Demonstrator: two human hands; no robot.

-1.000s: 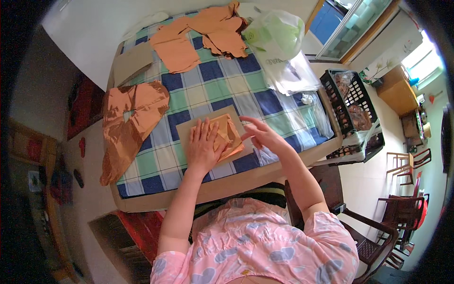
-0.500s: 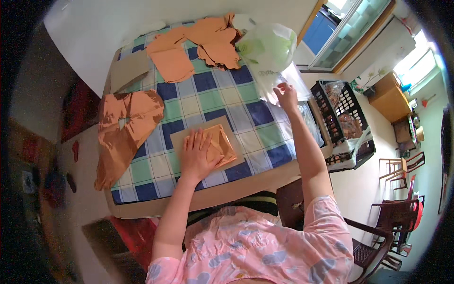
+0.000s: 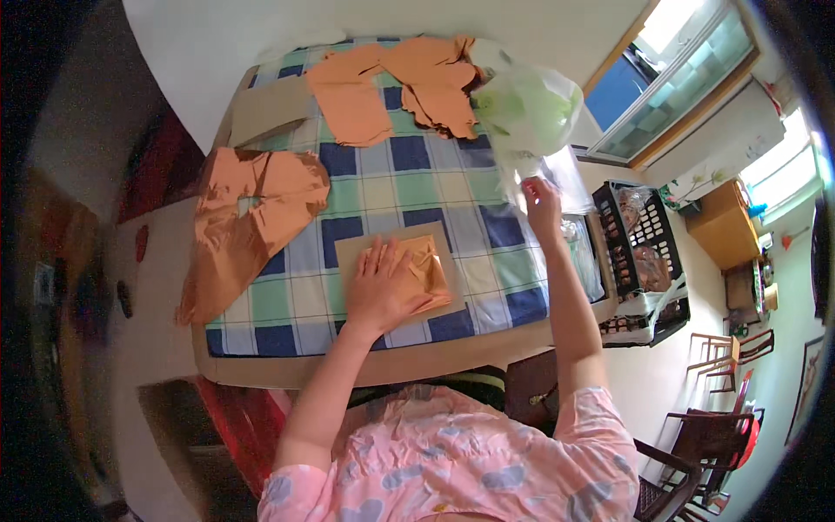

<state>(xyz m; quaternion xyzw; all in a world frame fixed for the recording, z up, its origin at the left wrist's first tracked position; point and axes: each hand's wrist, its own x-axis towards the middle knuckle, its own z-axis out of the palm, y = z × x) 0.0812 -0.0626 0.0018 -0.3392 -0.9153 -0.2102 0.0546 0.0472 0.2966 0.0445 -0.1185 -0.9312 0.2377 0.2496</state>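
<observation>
My left hand (image 3: 380,291) lies flat, fingers stretched out, on a folded copper-coloured foil piece (image 3: 432,271). Under the foil is a square of brown cardboard (image 3: 350,252), its borders showing around it. Off to the right, my right hand (image 3: 544,209) has its fingertips pinched together at the edge of thin clear plastic bags (image 3: 570,178). Glare there blurs the exact grip. Just beyond that hand sits a puffed, whitish-green translucent plastic bag (image 3: 531,109).
Larger copper foil sheets lie at the left (image 3: 252,213) and back (image 3: 352,96) of the checked cloth (image 3: 409,187). Another cardboard piece (image 3: 270,109) rests at the far left. A black plastic crate (image 3: 639,244) holding wrapped items stands to the right, with wooden chairs (image 3: 709,452) further off.
The view has shifted, so the table sits a little differently in it. My right hand has drawn slightly nearer and its fingers have closed. My left hand stays on the foil.
</observation>
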